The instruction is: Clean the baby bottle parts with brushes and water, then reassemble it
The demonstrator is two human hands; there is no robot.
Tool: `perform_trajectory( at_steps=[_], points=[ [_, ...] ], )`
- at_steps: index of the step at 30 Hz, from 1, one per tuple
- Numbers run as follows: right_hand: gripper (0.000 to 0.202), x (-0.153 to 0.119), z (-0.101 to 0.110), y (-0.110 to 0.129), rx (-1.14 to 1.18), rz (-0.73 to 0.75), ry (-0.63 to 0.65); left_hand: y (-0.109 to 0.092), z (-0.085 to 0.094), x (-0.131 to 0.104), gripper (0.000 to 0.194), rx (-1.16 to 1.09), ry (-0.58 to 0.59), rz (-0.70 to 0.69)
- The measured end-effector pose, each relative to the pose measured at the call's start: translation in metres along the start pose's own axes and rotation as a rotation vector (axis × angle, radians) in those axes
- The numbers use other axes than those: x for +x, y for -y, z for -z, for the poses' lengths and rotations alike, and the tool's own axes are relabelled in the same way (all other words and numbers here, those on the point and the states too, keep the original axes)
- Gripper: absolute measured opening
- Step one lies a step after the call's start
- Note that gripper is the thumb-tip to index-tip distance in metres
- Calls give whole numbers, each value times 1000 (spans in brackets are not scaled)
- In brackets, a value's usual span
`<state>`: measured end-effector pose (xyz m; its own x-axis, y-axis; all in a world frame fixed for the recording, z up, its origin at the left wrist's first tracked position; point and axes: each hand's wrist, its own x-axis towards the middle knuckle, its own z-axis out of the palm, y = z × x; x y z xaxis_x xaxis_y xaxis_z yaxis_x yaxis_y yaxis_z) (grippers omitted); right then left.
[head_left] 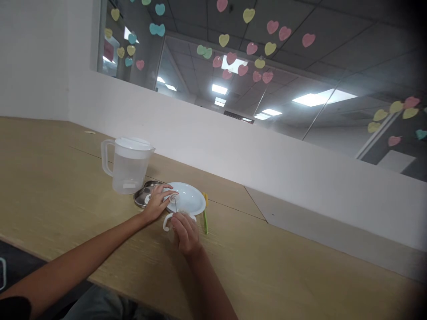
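My left hand (156,205) reaches over the near left edge of a white plate (196,204). Its fingertips pinch a small round translucent piece (174,198). Close by, my right hand (187,234) is closed on a thin metal rod (175,206), whose tip meets the translucent piece. A white curved handle (166,223) shows beside the right fingers; whether they touch it I cannot tell. Partly under my left hand lies a shiny metal kidney-shaped tray (138,198) with a small white item in it.
A clear lidded pitcher (130,169) stands behind the tray, handle to the left. Right of the plate lies a slim green tool (205,222) with a yellow piece (206,198) beyond it. The wooden table (293,271) meets a white wall below a window with heart-shaped notes.
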<state>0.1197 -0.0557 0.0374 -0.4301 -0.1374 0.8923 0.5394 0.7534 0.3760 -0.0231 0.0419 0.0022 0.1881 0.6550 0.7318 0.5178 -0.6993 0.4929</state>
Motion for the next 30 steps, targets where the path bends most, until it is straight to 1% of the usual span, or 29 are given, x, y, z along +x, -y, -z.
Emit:
perform_trajectory(
  at_steps=[4, 6, 10, 13, 16, 20, 24, 30],
  points=[
    [23, -5, -4, -2, 11, -19, -18, -1, 1, -1, 29, -11, -21, -21],
    [24, -9, -7, -5, 18, -53, -47, -2, 1, 0, 30, -23, -26, -33],
    [26, -15, -10, -11, 55, -174, -105, -5, 0, -1, 31, -56, 13, -40],
    [25, -17, -11, -15, 32, -274, -134, -6, -2, -1, 32, -118, 56, -40],
    [24, -18, -11, -19, 10, -369, -144, -5, -4, -2, 33, -186, 69, -26],
    [23, -17, -9, -22, -7, -444, -141, -2, -5, -2, 34, -230, 74, -13],
    [23, -15, -5, -24, -34, -510, -69, -3, -4, -1, 33, -253, 69, -12],
    [21, -10, -2, -24, -76, -488, -58, -9, -2, 0, 33, -294, 79, -6]
  ],
)
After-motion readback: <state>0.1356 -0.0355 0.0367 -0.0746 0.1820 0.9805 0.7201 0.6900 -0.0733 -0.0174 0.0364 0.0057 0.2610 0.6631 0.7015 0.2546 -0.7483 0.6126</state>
